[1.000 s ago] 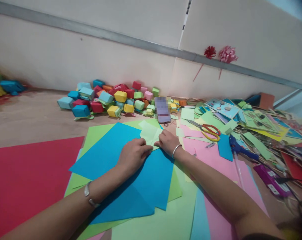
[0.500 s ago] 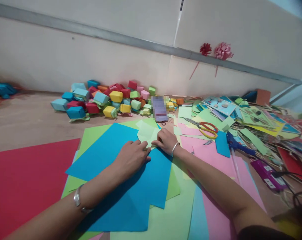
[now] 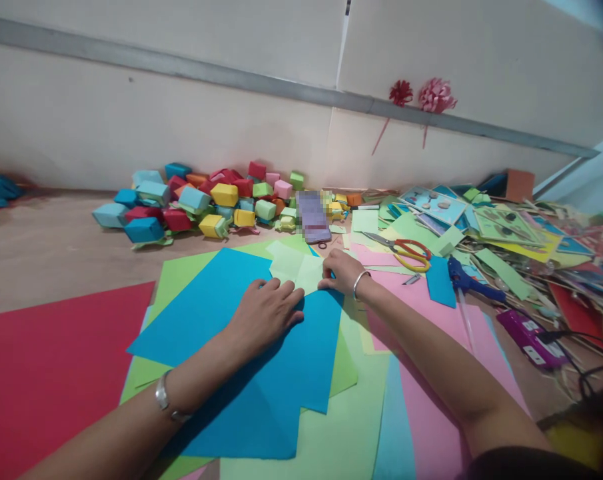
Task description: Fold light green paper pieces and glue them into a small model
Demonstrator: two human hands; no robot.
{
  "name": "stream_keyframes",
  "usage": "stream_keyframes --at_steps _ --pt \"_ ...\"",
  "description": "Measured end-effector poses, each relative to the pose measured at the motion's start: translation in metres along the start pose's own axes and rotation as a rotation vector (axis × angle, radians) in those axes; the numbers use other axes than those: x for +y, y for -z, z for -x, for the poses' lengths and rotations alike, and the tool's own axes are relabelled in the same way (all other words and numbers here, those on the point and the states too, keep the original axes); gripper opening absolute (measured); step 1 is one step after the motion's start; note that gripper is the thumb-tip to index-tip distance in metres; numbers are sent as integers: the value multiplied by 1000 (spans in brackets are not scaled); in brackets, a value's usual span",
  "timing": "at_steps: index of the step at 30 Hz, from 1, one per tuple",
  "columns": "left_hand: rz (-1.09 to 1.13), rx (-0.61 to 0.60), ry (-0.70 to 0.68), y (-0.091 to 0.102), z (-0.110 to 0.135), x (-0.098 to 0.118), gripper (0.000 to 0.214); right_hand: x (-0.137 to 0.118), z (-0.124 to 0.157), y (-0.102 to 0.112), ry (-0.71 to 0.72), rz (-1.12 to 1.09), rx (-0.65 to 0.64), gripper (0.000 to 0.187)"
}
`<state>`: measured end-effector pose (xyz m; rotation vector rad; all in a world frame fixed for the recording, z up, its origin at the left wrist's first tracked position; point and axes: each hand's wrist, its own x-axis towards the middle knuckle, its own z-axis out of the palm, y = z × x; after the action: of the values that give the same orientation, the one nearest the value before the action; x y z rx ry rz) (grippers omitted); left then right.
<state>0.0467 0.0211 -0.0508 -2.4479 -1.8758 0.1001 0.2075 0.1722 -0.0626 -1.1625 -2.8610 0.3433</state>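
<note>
A small pale green piece of paper (image 3: 294,265) with a visible crease lies on a large blue sheet (image 3: 231,373). My right hand (image 3: 342,272) pinches its right edge between thumb and fingers. At the lower left edge, the fingertips of my left hand (image 3: 268,312) rest on or beside the paper. Those fingers are bent and a little apart, with the thumb away from them; the palm side is hidden. Under the blue sheet are lime green sheets (image 3: 181,270).
Folded paper boxes (image 3: 154,193) are heaped against the wall, beside a phone (image 3: 314,220). To the right lie scissors (image 3: 406,252), a cutter blade (image 3: 412,279), a blue glue gun (image 3: 474,283) and a purple power strip (image 3: 531,340). A red sheet (image 3: 61,373) spreads at left.
My right hand has moved right along the paper, away from my left hand. More of the pale green paper shows between them. The whole view has shifted slightly.
</note>
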Motion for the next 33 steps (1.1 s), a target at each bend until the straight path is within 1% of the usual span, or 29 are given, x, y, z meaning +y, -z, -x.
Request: stream_keyframes --at_steps 2,4,9,11,13,15,18,20,21,24,26,29,31,33 --pt "10 20 -7 -2 -1 0 40 -2 0 0 -1 4 -7 27" --pt "24 10 -3 -1 -2 -2 42 -3 0 1 -1 6 -11 28" --pt "27 -87 -16 8 5 -8 30 -1 0 1 -3 3 -7 29" --pt "25 -130 -31 11 8 -8 26 -1 1 0 -4 1 1 29" --pt "31 -148 -37 11 10 -6 24 -1 2 -1 -6 2 15 29" --pt "51 -128 -19 9 11 -5 23 -1 3 -2 -2 8 39 31" --pt "96 -55 41 4 10 -7 24 3 4 0 37 21 97 30" --pt "110 3 94 0 8 -11 27 7 3 1 87 27 143 23" --pt "115 28 116 -1 8 -14 28 10 2 1 127 32 162 25" --pt "146 101 168 -4 6 -23 26 15 0 -2 289 62 185 47" --pt "158 143 182 -5 6 -27 23 16 0 -5 412 84 186 52" --pt "153 190 203 -7 5 -29 20 15 3 -6 538 100 195 43" --pt "154 211 213 -7 4 -28 20 13 5 -5 588 99 214 32" --pt "170 209 192 -8 4 -26 24 11 7 -4 638 92 233 24"
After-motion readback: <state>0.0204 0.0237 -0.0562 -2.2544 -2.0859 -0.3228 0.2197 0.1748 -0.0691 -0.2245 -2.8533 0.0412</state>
